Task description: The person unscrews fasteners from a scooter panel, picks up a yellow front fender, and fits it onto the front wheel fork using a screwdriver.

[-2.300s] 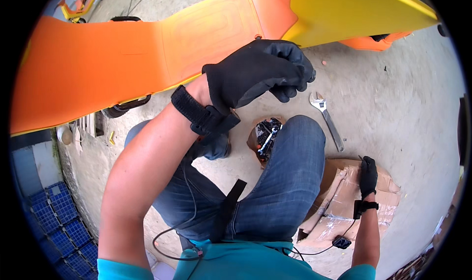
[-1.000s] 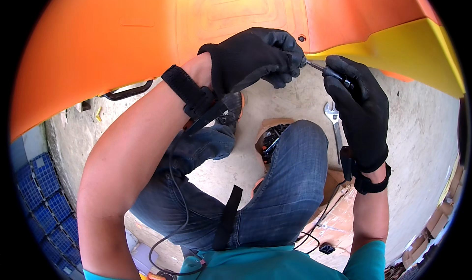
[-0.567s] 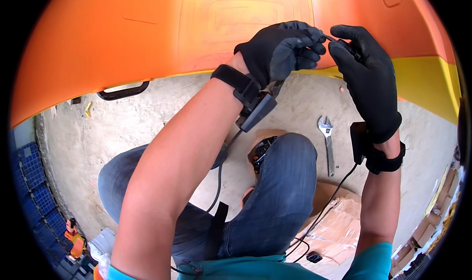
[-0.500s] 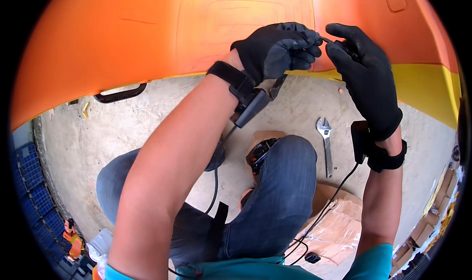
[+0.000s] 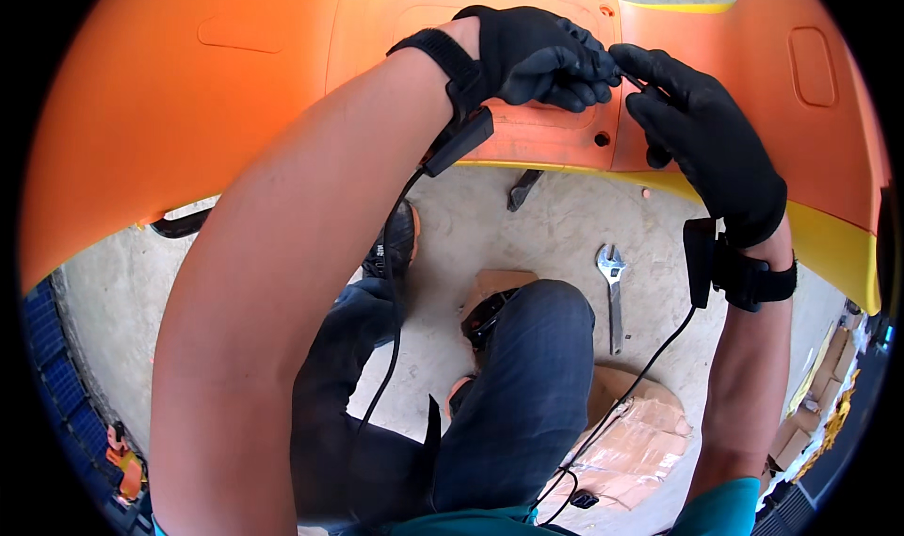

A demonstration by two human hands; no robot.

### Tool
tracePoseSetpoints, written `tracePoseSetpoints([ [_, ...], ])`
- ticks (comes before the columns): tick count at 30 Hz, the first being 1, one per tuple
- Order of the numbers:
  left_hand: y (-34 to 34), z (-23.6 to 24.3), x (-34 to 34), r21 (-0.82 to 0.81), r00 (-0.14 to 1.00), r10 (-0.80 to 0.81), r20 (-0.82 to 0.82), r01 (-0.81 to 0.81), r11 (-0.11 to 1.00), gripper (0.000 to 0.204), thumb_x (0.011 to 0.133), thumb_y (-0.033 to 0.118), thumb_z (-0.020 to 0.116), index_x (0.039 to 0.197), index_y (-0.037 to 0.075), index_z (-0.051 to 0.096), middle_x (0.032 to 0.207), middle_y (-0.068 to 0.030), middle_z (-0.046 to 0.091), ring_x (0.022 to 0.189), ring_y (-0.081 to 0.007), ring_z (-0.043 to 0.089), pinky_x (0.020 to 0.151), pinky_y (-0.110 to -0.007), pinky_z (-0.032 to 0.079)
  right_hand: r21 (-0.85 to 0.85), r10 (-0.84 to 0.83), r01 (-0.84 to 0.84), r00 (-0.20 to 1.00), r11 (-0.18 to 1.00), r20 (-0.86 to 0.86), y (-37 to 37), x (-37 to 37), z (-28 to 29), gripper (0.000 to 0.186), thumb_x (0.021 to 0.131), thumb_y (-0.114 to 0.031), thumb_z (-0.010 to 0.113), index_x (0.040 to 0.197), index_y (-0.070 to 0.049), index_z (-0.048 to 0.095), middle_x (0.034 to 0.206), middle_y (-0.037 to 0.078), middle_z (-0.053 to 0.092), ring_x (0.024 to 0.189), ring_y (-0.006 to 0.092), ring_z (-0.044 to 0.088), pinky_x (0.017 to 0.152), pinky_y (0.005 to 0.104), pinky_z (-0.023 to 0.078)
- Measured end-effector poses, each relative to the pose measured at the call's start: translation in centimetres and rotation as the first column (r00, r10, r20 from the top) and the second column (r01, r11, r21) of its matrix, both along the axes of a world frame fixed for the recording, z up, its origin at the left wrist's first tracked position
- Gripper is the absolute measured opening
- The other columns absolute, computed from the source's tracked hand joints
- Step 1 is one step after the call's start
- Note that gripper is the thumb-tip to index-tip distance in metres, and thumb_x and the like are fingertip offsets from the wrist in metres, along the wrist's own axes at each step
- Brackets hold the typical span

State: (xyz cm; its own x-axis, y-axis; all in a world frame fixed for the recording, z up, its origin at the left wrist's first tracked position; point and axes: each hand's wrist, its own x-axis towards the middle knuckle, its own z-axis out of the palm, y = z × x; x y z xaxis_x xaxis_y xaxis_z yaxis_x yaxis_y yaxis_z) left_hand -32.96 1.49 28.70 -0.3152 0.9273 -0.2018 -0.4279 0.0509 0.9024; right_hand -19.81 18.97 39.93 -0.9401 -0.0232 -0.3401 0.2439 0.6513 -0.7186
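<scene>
Both my hands wear black gloves and meet above a large orange plastic panel (image 5: 282, 93). The fingers of my left hand (image 5: 546, 60) are pinched together at one end of a thin dark rod (image 5: 632, 81); any small piece at its tip is hidden. My right hand (image 5: 702, 121) has thumb and fingers closed around the rod's other end, mostly covered by the glove. Below the hands, a dark round hole (image 5: 603, 138) shows near the panel's yellow edge. Another hole (image 5: 606, 10) lies beyond them.
An adjustable wrench (image 5: 614, 296) lies on the concrete floor, right of my bent knee. Flattened cardboard (image 5: 640, 432) is nearer me, and a small open carton (image 5: 499, 280) with black parts sits by my leg. Black cables hang from both wrist devices. Blue crates line the far left.
Both hands have shifted with the view, now farther over the panel. My left hand has risen, uncovering the near hole. The right fingers have closed in toward the left fingertips.
</scene>
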Motion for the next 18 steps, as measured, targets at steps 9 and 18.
tracePoseSetpoints([
  [9,2.2,-0.2,0.6,-0.085,0.968,0.222,0.114,-0.213,0.973,0.033,0.098,0.03,0.063,0.113,0.0,0.067,0.106,-0.0108,0.068,0.089,-0.0143,0.065,0.082,-0.027,0.055,0.104,-0.102,0.11,0.992,0.988,-0.075,-0.2,-2.1,-0.7,0.041,0.094,-0.016,0.052,0.13,0.0,0.06,0.112,0.015,0.069,0.076,0.018,0.066,0.073,0.0299,0.056],
  [18,2.4,1.2,-0.4,-0.484,0.949,0.264,-0.173,-0.316,0.816,0.03,0.094,0.031,0.059,0.089,0.003,0.068,0.082,-0.0062,0.07,0.07,-0.0146,0.065,0.066,-0.028,0.053,0.054,-0.132,0.127,0.987,0.99,0.092,2.2,-10.4,-3.2,0.038,0.09,-0.01,0.06,0.127,-0.004,0.063,0.084,-0.002,0.058,0.072,0.0079,0.055,0.068,0.0252,0.051],
])
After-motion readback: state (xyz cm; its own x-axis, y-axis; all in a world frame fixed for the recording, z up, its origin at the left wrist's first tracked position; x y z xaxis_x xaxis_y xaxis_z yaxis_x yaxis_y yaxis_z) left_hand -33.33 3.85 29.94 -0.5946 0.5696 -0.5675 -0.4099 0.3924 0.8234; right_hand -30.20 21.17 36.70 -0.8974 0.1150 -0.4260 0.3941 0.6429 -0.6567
